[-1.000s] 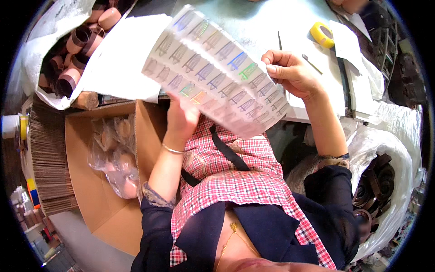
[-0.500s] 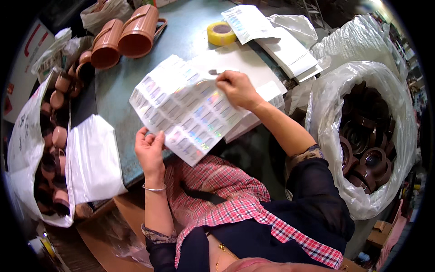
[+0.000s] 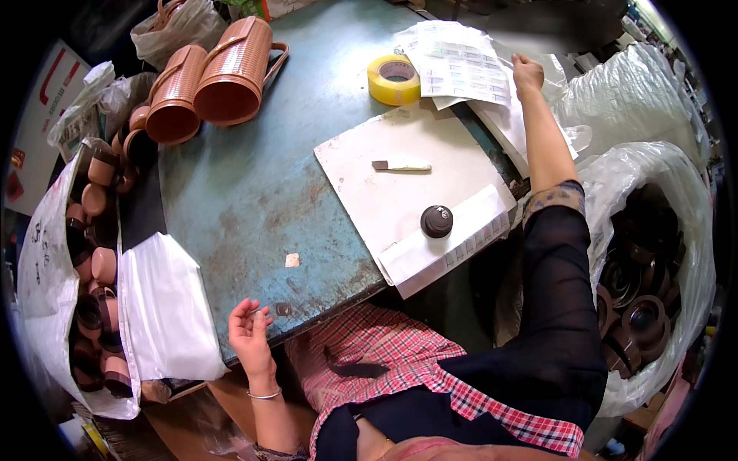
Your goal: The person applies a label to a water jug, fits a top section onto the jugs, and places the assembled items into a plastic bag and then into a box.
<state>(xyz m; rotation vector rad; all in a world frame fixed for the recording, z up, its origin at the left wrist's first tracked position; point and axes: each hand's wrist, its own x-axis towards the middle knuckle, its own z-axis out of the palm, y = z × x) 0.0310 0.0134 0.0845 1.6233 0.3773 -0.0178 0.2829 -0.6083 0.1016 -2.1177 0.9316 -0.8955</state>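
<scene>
My right hand (image 3: 529, 74) is reaching to the back right, fingers closed beside a sheet of shiny stickers (image 3: 461, 65) that lies on a paper stack (image 3: 500, 127). Whether it grips a paper edge there is hidden. Low over the table's front edge, my left hand (image 3: 250, 330) is raised with fingers loosely curled and apart, holding nothing I can make out. A pale board (image 3: 354, 154) lies between them. On it are a small flat brush (image 3: 402, 165), a dark ridged round cap (image 3: 437, 221) and a folded white sheet (image 3: 419, 265) under the cap.
A yellow tape roll (image 3: 393, 79) sits beside the sticker sheet. Two terracotta ribbed jugs (image 3: 234, 69) lie at the back left. A bag of pink and brown caps (image 3: 104, 265) flanks the left edge; a plastic bag of brown parts (image 3: 642, 323) stands at right.
The sticker sheet has left both hands and now lies at the back right, uncovering the board, brush and cap. My right hand moved away and right; my left dropped lower.
</scene>
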